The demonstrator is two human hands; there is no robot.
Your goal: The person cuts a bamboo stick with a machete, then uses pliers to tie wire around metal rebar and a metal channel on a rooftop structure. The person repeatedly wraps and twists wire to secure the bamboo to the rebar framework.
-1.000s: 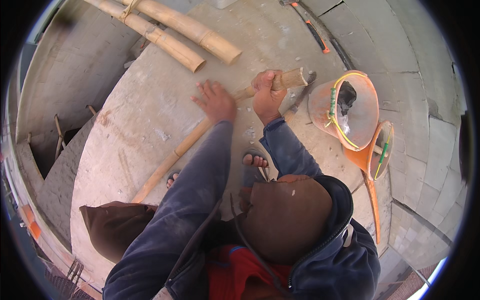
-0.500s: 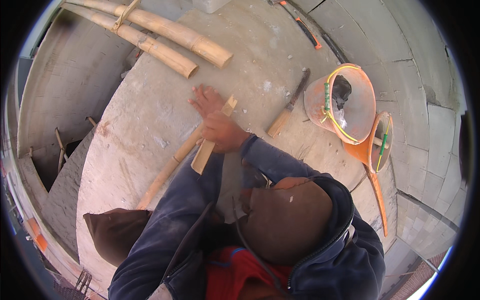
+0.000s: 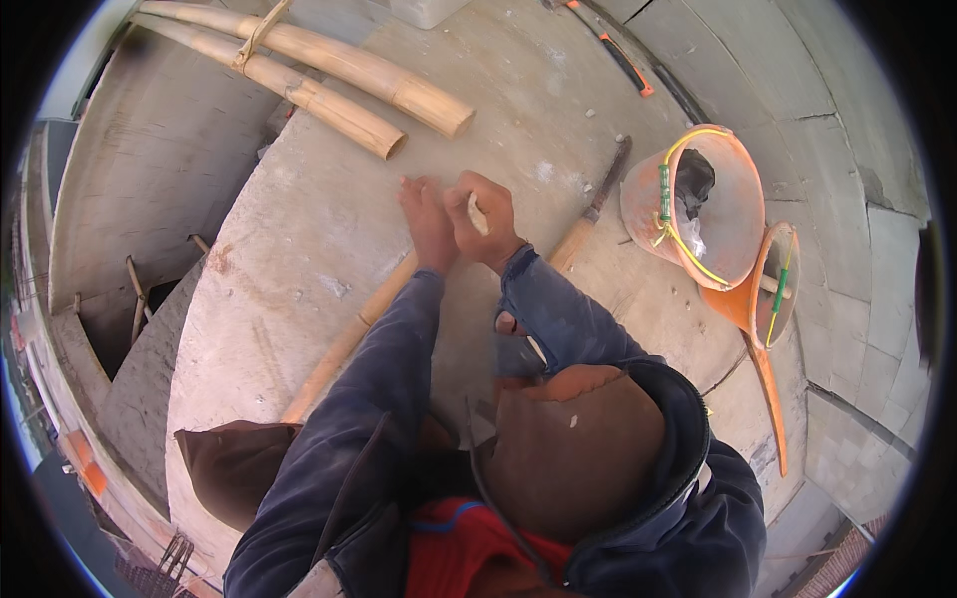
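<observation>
My right hand point(image 3: 484, 227) is closed round a split bamboo strip point(image 3: 478, 213), its pale end pointing up between the fingers. Close against it, my left hand point(image 3: 430, 225) has its fingers bent over the end of a long thin bamboo pole point(image 3: 344, 347). That pole slants along the slab under my left forearm, and its far end is hidden by the hand. To the right of my hands lies a knife point(image 3: 576, 239) with a wooden handle and a dark blade.
Two thick bamboo poles point(image 3: 369, 75), tied together, reach over the slab point(image 3: 249, 299) from the far left. An orange bucket point(image 3: 648, 214) and an orange scoop-like container point(image 3: 743, 311) stand at the right. A hammer point(image 3: 625, 65) lies farther back. The slab's left edge drops to a gap.
My right hand has moved up and right, turning the bamboo strip from slanting to end-on. My left hand's spread fingers have drawn in. The view has shifted slightly.
</observation>
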